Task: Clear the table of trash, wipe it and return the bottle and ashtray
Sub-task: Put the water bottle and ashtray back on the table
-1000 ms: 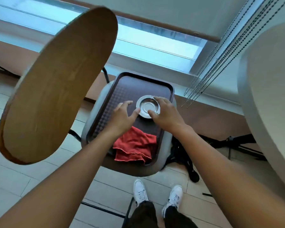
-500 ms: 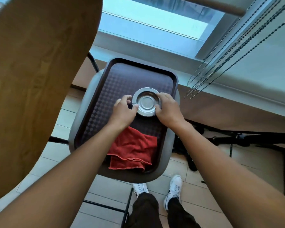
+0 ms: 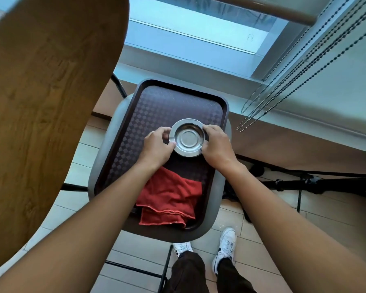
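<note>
1. Location: the metal ashtray (image 3: 187, 137) sits on the dark checkered tray (image 3: 156, 106), right of the tray's centre. The tray rests on a grey chair seat (image 3: 106, 132), to the right of the round wooden table (image 3: 42, 98).
2. Grip state: the left hand (image 3: 157, 144) pinches the ashtray's left rim, with the thumb on the near-left edge and curled fingers on the far-left edge. The right hand (image 3: 217, 144) curls round the right rim. Both hands grip the ashtray; whether it has left the tray surface cannot be told.
3. Handling, judged from appearance: the ashtray is a shallow, rigid, polished metal dish. It is probably light and not fragile, but the smooth rim is likely slippery.
4. Hold points: take the flat outer rim at 2 opposite sides, as the hands are placed now. Avoid the recessed centre, which gives no purchase.
5. Carry: keep the dish level, since any residue inside would spill if it tilts.
6. Adjacent item: a crumpled red cloth (image 3: 169, 199) lies on the near part of the tray, just near of the ashtray. It is soft and limp, and may snag on a forearm.
7. The bottle is not in view.
</note>
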`<state>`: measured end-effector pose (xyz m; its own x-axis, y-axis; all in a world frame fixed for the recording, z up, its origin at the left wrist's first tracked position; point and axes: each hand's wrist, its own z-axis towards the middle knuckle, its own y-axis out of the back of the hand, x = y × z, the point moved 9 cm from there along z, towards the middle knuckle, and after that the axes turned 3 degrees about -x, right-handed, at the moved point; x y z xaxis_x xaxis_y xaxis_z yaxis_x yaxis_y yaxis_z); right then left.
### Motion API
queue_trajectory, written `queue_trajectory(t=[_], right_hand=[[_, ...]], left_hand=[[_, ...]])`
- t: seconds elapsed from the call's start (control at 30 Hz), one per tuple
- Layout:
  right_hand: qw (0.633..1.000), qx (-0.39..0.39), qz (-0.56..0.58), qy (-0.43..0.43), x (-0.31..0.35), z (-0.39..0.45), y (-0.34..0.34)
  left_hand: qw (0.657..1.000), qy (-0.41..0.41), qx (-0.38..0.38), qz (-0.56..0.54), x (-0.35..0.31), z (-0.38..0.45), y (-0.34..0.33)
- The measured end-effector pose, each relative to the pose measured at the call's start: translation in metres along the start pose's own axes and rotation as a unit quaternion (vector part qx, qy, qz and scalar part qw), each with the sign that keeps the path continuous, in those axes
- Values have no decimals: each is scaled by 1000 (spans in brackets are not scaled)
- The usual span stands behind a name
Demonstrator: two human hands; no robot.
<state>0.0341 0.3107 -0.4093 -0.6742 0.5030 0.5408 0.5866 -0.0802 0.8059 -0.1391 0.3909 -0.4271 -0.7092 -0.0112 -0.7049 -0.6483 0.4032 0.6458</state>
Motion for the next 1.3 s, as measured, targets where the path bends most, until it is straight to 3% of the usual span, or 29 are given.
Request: queue_trajectory(t=[0.43,0.9,1.3], right_hand=[[997,-47,33,51,52,-39,63],[981,-149,53,113,132,-121,206],[959,-231,64,149,133,-188,316]], left_hand=[[999,-32,-8,7,-54,-41,68],[993,-91,-66,-30,-168,-125,177],[984,-160,-41,-68,-265,-189,199]])
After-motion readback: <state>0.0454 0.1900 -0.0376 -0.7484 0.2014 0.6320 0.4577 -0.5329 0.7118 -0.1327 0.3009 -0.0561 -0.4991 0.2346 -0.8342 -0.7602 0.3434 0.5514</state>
